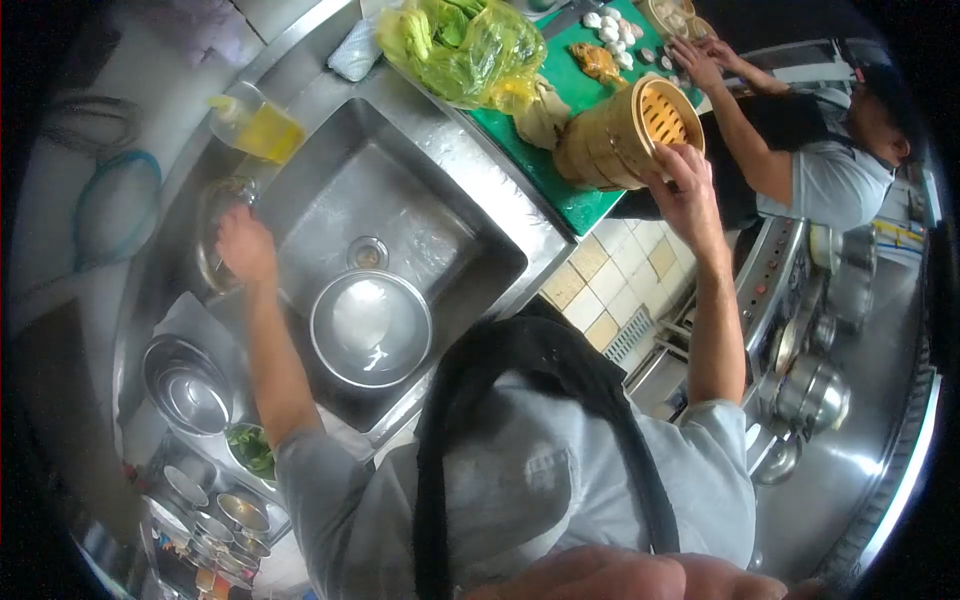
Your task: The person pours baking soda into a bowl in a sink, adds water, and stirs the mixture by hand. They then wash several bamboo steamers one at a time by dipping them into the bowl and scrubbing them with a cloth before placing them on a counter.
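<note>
My right hand (pixel 685 190) grips the rim of a bamboo steamer (pixel 610 135), which is tilted and shows a slatted base. The steamer is at the edge of a green cutting board (pixel 575 95). On the far left, my left hand (pixel 243 243) is at the faucet (pixel 212 235) behind the sink; its fingers are closed on or against the metal, partly blurred. A round metal bowl (pixel 370 328) with water in it sits in the steel sink (pixel 335 190), beside the drain (pixel 368 253).
Leafy greens in a plastic bag (pixel 462 50) and a yellow-liquid bottle (pixel 258 125) lie beyond the sink. A co-worker (pixel 800 150) works at the board's right, near white mushrooms (pixel 612 30). Metal bowls (pixel 188 385) stand at left; a stove (pixel 770 270) is right.
</note>
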Demonstrator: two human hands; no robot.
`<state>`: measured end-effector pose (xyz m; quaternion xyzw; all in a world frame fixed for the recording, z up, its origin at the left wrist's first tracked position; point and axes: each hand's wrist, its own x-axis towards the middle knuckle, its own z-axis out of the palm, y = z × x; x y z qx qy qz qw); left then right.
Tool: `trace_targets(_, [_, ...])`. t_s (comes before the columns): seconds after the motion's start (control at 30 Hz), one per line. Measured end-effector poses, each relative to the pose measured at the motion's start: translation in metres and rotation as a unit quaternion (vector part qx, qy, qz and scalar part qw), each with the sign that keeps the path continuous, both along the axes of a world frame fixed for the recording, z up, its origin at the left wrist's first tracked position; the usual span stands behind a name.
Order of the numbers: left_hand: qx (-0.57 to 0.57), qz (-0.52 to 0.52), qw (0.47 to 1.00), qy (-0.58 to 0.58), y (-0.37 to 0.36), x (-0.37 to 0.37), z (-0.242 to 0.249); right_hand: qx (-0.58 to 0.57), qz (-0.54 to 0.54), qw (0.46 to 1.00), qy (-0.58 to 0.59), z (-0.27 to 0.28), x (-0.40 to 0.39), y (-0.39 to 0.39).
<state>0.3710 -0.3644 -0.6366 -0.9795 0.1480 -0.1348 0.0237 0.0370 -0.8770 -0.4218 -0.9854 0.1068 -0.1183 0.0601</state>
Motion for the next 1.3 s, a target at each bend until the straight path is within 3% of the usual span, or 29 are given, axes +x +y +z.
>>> trace_targets(0.07, [0.02,-0.018,1.0,0.013,0.007,-0.005,-0.001,0.0,0.004,1.0,0.014,0.001,-0.002,-0.002])
trace_targets(0.23, [-0.199,-0.04,0.976,0.085,-0.001,-0.051,0.005,0.023,-0.001,0.999,0.029,0.012,-0.002,0.004])
trace_targets(0.33, [-0.215,0.011,0.966,0.144,-0.003,-0.093,0.023,0.038,0.008,0.999,0.034,0.012,-0.006,0.002])
trace_targets(0.5, [-0.251,0.006,0.96,0.129,0.027,-0.156,0.015,0.034,0.002,0.999,0.042,0.013,-0.012,0.01])
trace_targets(0.53, [-0.285,0.029,0.949,0.129,0.026,-0.171,0.018,0.021,-0.004,1.0,-0.007,0.019,-0.012,0.017])
trace_targets(0.6, [-0.248,0.022,0.958,0.145,0.039,-0.197,0.02,0.007,0.012,0.997,-0.079,0.019,-0.002,0.031])
trace_targets(0.63, [-0.28,0.055,0.94,0.186,0.035,-0.21,0.048,0.005,0.029,0.995,-0.097,0.017,-0.009,0.029])
trace_targets(0.67, [-0.32,0.061,0.931,0.163,0.039,-0.223,0.049,0.041,0.003,0.995,-0.094,0.016,-0.011,0.036])
trace_targets(0.73, [-0.379,0.084,0.913,0.13,0.04,-0.243,0.035,0.095,0.062,0.986,-0.12,-0.004,-0.018,0.032])
trace_targets(0.83, [-0.372,0.108,0.912,0.134,0.035,-0.263,0.056,0.388,0.057,0.911,-0.127,-0.069,-0.021,0.045])
trace_targets(0.9, [-0.395,0.1,0.907,0.11,0.038,-0.277,0.057,0.361,0.094,0.927,-0.025,-0.101,-0.017,0.079])
trace_targets(0.97, [-0.387,0.11,0.911,0.09,0.043,-0.293,0.065,0.411,0.091,0.904,0.075,-0.089,-0.005,0.152])
trace_targets(1.03, [-0.377,0.119,0.916,0.076,0.053,-0.319,0.072,0.407,0.176,0.883,0.157,-0.121,0.006,0.164])
trace_targets(1.17, [-0.358,0.134,0.923,-0.045,0.061,-0.374,0.079,0.362,0.305,0.852,0.224,-0.106,0.042,0.213])
trace_targets(1.3, [-0.374,0.262,0.886,-0.079,0.052,-0.466,0.07,0.362,0.392,0.809,0.245,-0.129,0.072,0.22])
